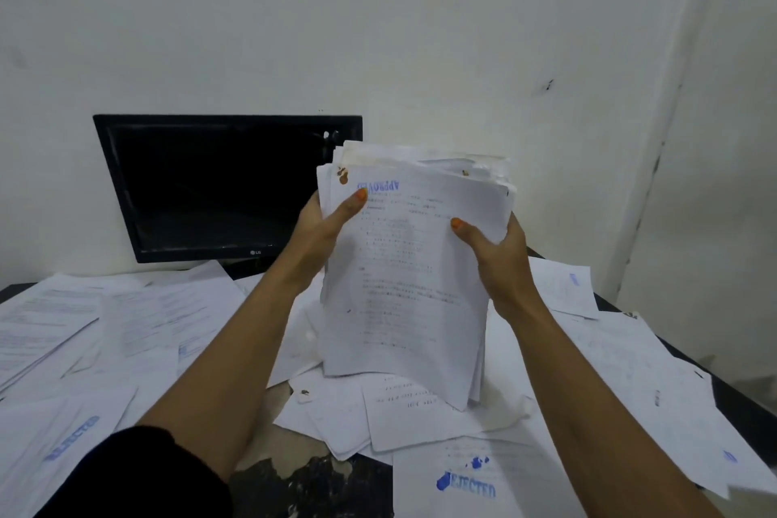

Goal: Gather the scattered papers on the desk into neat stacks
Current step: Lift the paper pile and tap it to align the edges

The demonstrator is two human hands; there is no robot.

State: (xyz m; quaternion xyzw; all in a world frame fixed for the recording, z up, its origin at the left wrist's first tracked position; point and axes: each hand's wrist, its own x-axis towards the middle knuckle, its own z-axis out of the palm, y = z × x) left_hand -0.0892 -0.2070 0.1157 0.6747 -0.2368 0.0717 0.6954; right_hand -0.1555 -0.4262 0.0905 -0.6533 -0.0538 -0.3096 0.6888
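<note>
Both hands, left (326,223) and right (494,248), grip a raised, upright paper stack (408,286) by its sides, thumbs in front.

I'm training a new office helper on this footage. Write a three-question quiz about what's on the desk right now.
1. True or false: both the left hand and the right hand grip the upright paper stack.
2. Which stamp word shows on the loose sheet nearest the camera? A) REJECTED B) PAID C) DRAFT
3. Fill in: the monitor behind the papers has a ____ screen.

Key: 1 true; 2 A; 3 dark.
</note>
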